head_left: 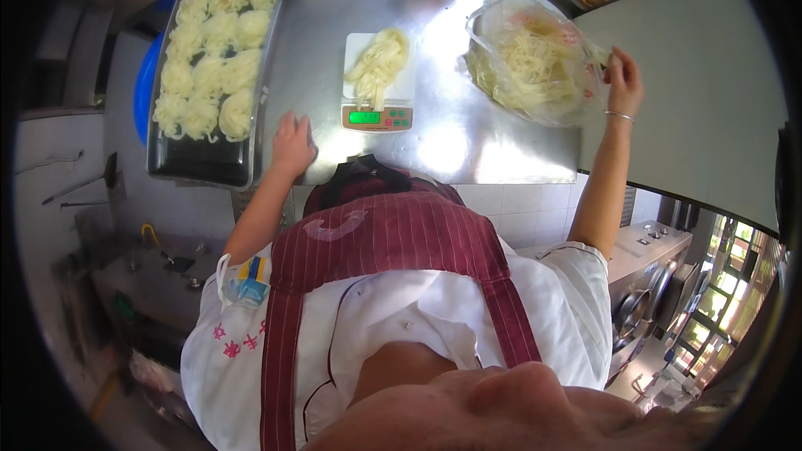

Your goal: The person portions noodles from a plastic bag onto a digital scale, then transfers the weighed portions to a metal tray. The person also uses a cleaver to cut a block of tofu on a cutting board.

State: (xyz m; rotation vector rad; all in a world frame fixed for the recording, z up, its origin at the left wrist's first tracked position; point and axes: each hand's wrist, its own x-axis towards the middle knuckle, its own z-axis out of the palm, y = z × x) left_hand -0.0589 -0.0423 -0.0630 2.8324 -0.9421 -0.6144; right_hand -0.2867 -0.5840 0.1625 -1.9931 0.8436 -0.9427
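Now the left hand lies flat, fingers spread, on the shiny steel table, beside the dark metal tray of coiled pale noodle portions. The right hand pinches the edge of the clear plastic bag of loose noodles, its grip pressed on the film. Between them, a small white digital scale carries a heap of noodles.

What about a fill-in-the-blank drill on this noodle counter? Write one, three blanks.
1. The portion of noodles being weighed lies on a small digital ____.
2. The right hand touches a clear plastic ____ of noodles.
3. The left hand rests on the steel counter beside a ____ of noodle bundles.

Missing words: scale; bag; tray
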